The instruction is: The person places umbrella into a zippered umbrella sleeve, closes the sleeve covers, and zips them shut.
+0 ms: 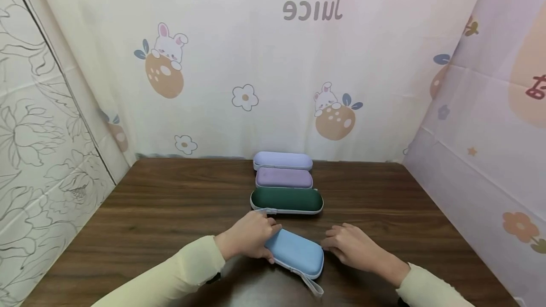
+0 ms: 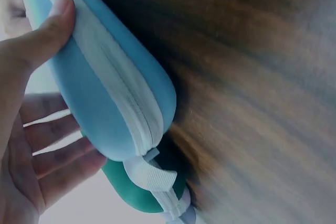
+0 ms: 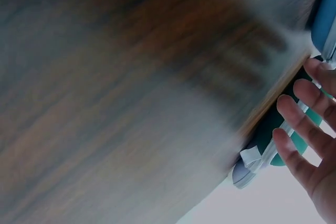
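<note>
**Blue case held at one end**

The left hand (image 1: 249, 240) grips the blue case (image 1: 296, 252) lying on the counter (image 1: 149, 212) between both hands. The right hand (image 1: 354, 248), fingers relaxed, hovers just beside the case's other end. Beyond them lies a green case (image 1: 286, 200).

**Hidden, cropped, blurred**

Left end of blue case (image 1: 297, 252): covered by left hand (image 1: 249, 239) in head view. Top of same case cut by frame edge in left wrist view. Bench (image 3: 131, 103) grain: smeared by blur in both wrist views. Right hand (image 3: 307, 135): cropped at right edge, thumb out of frame. Green case (image 3: 273, 135): mostly behind fingers (image 3: 299, 121).
</note>
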The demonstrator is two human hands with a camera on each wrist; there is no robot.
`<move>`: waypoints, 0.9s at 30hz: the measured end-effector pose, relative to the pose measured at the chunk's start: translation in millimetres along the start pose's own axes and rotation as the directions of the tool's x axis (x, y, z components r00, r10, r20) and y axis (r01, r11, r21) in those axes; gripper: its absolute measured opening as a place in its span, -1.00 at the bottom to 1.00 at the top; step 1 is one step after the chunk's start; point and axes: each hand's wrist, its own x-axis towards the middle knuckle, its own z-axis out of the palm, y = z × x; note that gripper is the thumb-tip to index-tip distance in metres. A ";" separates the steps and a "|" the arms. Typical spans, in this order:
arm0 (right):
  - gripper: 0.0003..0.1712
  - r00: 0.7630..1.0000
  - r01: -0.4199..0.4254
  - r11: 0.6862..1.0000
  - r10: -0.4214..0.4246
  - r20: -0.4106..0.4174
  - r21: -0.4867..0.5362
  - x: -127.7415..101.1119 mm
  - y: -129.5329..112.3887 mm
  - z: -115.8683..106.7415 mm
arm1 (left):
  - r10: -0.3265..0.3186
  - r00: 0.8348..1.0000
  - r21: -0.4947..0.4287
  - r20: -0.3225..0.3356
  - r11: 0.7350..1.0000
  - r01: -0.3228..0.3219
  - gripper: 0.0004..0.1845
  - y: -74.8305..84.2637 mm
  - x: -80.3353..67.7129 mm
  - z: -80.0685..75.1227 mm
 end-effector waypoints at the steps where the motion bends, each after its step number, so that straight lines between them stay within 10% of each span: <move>1: -0.75 1.000 -0.007 1.000 0.007 -0.005 0.003 0.1 0.0 0.0 | -0.004 1.000 0.014 -0.004 1.000 0.004 -0.27 1.4 -1.0 0.0; 15: -0.87 0.989 -0.151 0.986 0.149 0.023 0.065 -6.8 -7.2 1.1 | -0.095 0.993 0.131 -0.071 0.986 0.103 -0.40 17.4 -1.3 -0.7; 27: -0.81 0.951 -0.306 0.910 0.280 0.132 0.281 3.0 -54.9 -0.3 | -0.136 0.988 0.149 -0.078 0.978 0.147 -0.43 22.8 1.6 -2.2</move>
